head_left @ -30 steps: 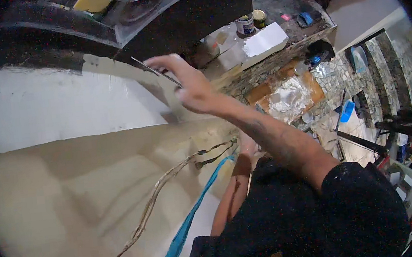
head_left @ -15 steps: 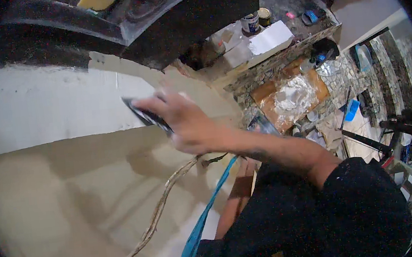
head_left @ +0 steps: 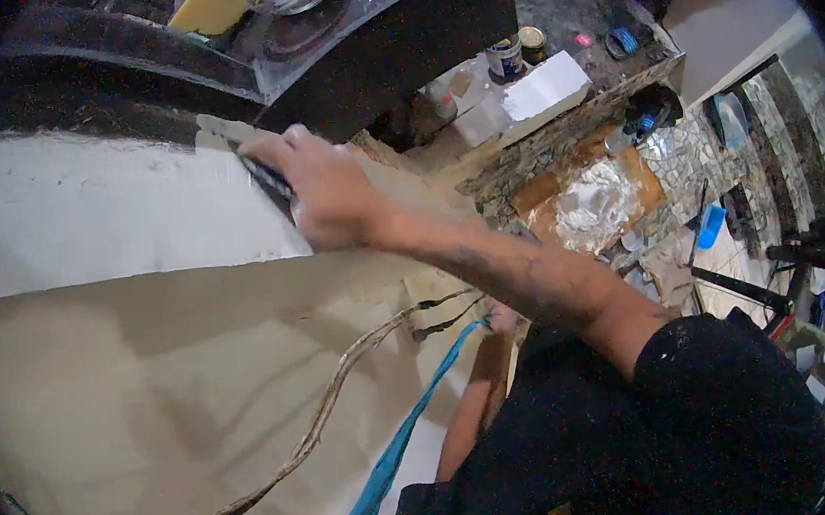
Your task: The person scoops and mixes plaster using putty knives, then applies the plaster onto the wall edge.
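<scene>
Right hand (head_left: 327,193) grasping dark flat blade (head_left: 266,176), blade lying over right end of white wall band (head_left: 106,209), near dark ledge (head_left: 402,62). Left hand (head_left: 502,317) sitting near right forearm (head_left: 509,265), mostly hidden; cannot tell grip. Blue strip (head_left: 393,456) running just beside.

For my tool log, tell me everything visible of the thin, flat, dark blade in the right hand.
The thin, flat, dark blade looks straight-edged, though its material is unclear. It slants from upper left to lower right in view, at the white-coated band of wall; whether it touches there cannot be told. The right hand grips it, hiding part of it and any handle.
</scene>
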`<state>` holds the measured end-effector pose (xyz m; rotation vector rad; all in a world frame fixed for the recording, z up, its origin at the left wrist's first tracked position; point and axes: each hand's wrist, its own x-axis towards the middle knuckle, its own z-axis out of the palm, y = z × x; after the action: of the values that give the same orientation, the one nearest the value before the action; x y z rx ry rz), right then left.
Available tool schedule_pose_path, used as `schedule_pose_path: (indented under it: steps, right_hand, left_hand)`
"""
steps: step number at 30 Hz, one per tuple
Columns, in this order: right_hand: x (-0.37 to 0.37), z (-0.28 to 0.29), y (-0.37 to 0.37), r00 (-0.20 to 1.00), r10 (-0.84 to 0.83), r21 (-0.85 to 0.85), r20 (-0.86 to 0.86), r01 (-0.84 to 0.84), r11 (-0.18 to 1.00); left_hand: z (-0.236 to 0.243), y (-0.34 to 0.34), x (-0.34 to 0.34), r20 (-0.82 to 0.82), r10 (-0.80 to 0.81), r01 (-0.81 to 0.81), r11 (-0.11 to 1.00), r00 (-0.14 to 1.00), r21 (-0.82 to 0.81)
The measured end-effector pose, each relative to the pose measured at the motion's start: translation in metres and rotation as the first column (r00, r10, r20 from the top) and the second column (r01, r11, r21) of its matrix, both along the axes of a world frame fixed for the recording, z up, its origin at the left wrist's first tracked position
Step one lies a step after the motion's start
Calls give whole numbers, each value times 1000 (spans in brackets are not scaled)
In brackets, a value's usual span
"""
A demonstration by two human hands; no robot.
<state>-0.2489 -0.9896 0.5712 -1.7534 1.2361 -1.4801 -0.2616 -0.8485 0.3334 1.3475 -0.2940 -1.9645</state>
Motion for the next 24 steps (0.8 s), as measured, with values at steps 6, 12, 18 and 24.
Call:
schedule_pose_path:
  steps: [6,12,18,24]
  right_hand:
    - [-54,0,63,942,333,-106,39,-327,939]
    - [-225,-13,109,794,142,216,591,-326,920]
    - [-282,-47,147,837,-28,161,547,-72,984]
    - [-298,-90,136,988,143,81,65,-148,986]
  left_hand:
    - [13,-11,-25,-38,-19,17,999,999,-37]
    - [67,-24,-31,-168,77,-91,993,983,-78]
    - [139,-50,-77,-423,39,-177,939,905,-293]
    - [87,-74,-121,-127,4,-41,956,992,-292]
